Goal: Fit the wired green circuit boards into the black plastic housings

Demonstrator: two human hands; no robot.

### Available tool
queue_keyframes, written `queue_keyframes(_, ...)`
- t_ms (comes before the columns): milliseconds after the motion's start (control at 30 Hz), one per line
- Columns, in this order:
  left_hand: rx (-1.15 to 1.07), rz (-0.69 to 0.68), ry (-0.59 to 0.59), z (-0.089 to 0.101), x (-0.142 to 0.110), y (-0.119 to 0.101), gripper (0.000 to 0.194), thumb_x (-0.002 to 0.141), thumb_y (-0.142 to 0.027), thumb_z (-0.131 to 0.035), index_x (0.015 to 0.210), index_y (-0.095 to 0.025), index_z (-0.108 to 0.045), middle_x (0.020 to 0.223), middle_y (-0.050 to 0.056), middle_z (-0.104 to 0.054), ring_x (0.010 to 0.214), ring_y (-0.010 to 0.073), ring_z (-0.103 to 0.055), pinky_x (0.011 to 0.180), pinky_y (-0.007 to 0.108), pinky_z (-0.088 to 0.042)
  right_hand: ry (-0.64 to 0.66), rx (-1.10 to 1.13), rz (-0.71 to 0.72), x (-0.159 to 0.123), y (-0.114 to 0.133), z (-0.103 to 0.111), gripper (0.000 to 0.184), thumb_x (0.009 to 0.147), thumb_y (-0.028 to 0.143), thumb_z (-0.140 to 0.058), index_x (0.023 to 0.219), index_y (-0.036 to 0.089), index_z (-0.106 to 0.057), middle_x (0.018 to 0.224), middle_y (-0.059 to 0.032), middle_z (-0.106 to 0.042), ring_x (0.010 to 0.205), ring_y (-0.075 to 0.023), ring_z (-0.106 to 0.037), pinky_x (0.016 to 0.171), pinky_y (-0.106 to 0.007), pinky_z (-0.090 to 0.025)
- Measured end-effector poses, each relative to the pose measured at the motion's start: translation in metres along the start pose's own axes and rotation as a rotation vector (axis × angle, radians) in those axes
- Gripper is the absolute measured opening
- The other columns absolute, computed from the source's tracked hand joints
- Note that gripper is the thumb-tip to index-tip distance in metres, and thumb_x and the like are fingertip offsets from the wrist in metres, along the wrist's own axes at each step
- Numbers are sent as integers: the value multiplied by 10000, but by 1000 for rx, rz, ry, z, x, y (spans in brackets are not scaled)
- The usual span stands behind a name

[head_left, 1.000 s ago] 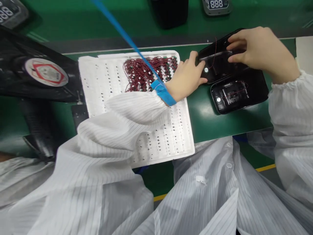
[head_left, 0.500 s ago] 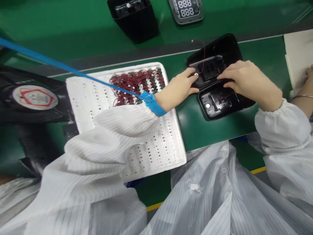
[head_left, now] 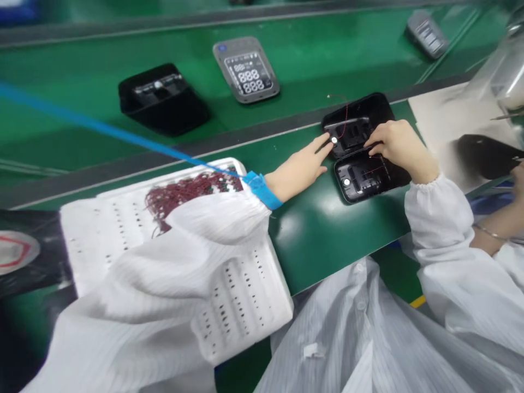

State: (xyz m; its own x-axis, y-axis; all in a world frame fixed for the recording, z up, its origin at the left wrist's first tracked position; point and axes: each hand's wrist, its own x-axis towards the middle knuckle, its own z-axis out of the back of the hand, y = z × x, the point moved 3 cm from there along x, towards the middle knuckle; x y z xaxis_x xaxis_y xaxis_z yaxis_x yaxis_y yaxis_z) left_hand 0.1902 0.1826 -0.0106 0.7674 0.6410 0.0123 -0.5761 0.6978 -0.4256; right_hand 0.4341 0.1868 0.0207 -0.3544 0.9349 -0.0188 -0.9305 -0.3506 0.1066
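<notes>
Two black plastic housing shells lie open on the green bench: the far shell [head_left: 355,130] and the near shell [head_left: 356,188]. A thin red wire with a small white connector curls up from the far shell. My left hand [head_left: 303,168], wearing a blue wrist strap [head_left: 263,190], has its fingers stretched apart, fingertips at the far shell's left end beside a round silvery part [head_left: 334,140]. My right hand [head_left: 403,148] reaches over the right side of both shells, thumb and forefinger pinched near where they meet. What is between those fingertips is too small to tell.
A white foam tray [head_left: 282,295] holds bundled red wires [head_left: 184,194] under my left sleeve. On the green conveyor stand a black box [head_left: 164,103] and grey display panels [head_left: 248,71]. At right, another person's hand [head_left: 519,180] is beside a black part [head_left: 487,157].
The camera view has swung, shifting the scene left and downward and showing more of the right side. My left fingers have straightened; my right hand stays pinched over the shells.
</notes>
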Motion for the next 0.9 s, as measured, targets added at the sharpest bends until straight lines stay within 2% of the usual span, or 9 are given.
queue_keyframes(200,124,-93,-26,17,-13,-24,564,995,-142,-403,1556,-90,-363,1674,210,-288,1531,293,-358,1217,438,-412,-42,10,-181,-5,-80,9,141,757,185,-769,855,279,-808,914,-11,-791,888,-265,-732,859,-410,-584)
queue_keyframes(300,191,-109,-37,23,-31,-33,550,1003,-148,-375,1551,-99,-386,1659,203,-329,1517,314,-382,1201,481,-435,-60,-19,-235,-8,-95,11,155,741,154,-760,820,283,-798,889,-10,-789,892,-275,-734,887,-433,-590)
queue_keyframes(367,215,-113,-37,25,-45,-42,549,998,-140,-369,1545,-132,-420,1638,172,-387,1522,315,-375,1205,504,-437,-75,-61,-246,-10,-90,12,236,753,110,-718,916,261,-797,966,-31,-792,983,-296,-726,1001,-502,-550)
queue_keyframes(433,213,-105,-20,27,-60,-53,573,976,-116,-383,1537,-211,-453,1614,110,-446,1533,297,-360,1218,509,-430,-88,-105,-247,-13,-73,14,373,766,46,-641,1066,224,-771,1058,-67,-779,1063,-312,-706,1107,-588,-459)
queue_keyframes(500,196,-96,21,30,-77,-66,623,941,-72,-393,1530,-258,-467,1596,80,-476,1536,288,-355,1219,517,-430,-111,-140,-237,-18,-45,19,471,778,-13,-540,1168,174,-727,1094,-107,-758,1069,-310,-701,1142,-610,-410)
queue_keyframes(567,211,-86,83,34,-97,-77,659,913,-32,-384,1529,-250,-466,1594,93,-476,1513,304,-396,1190,534,-457,-163,-149,-195,-24,-8,25,500,807,-42,-439,1183,150,-706,1099,-130,-742,1042,-296,-706,1121,-565,-448)
queue_keyframes(667,343,-12,158,39,-127,-82,618,916,-19,-378,1493,-202,-504,1553,139,-519,1417,335,-524,1111,523,-523,-224,-44,-46,-34,56,25,525,878,-8,-383,1251,215,-678,1220,-107,-718,1130,-285,-686,1078,-506,-512)
queue_keyframes(767,451,139,168,39,-156,-69,512,933,-35,-409,1403,-147,-579,1446,185,-613,1322,352,-605,1039,502,-567,-187,122,142,-41,111,8,473,944,64,-415,1279,269,-678,1298,-65,-703,1245,-268,-648,1120,-507,-513)
queue_keyframes(900,469,364,68,30,-194,-36,558,912,26,-328,1375,-135,-595,1446,209,-602,1310,380,-608,953,535,-601,-105,264,325,-43,158,-27,378,986,129,-459,1260,192,-711,1337,-96,-689,1284,-252,-634,1180,-496,-484)
